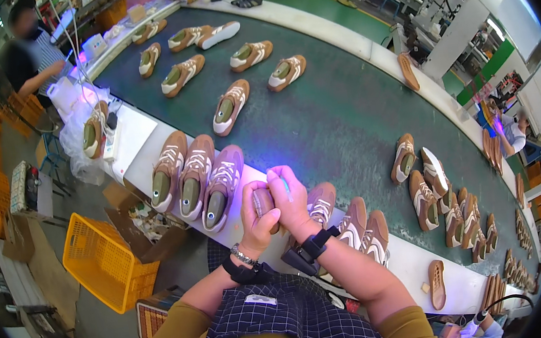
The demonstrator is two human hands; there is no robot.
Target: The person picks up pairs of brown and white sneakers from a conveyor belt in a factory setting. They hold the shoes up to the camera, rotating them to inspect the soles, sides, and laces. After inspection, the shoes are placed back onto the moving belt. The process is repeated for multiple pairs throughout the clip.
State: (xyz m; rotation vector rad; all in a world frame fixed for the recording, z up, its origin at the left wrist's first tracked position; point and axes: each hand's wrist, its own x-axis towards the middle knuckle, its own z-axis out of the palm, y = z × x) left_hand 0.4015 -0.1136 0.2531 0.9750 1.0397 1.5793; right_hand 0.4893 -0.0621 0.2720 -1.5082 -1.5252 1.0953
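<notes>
My left hand point(254, 218) is wrapped round a brown shoe point(263, 203), whose toe end shows between my hands. The rest of that shoe is largely hidden by my fingers. Close against it, my right hand point(292, 201) is closed with its fingertips pinched together over the shoe. A thin, pale, see-through thing point(288, 190) shows at those fingers; its kind is unclear. Left of my hands, three brown and white sneakers point(196, 170) stand in a row on the white ledge, with green lasts inside. Right of my wrist stand more sneakers point(353, 223).
Beyond the ledge runs a green conveyor belt point(325, 123) carrying several sneakers. A loose sole point(437, 285) lies on the ledge at right. On the floor at left are a yellow crate point(106, 265) and a cardboard box point(148, 231). A person point(31, 55) stands far left.
</notes>
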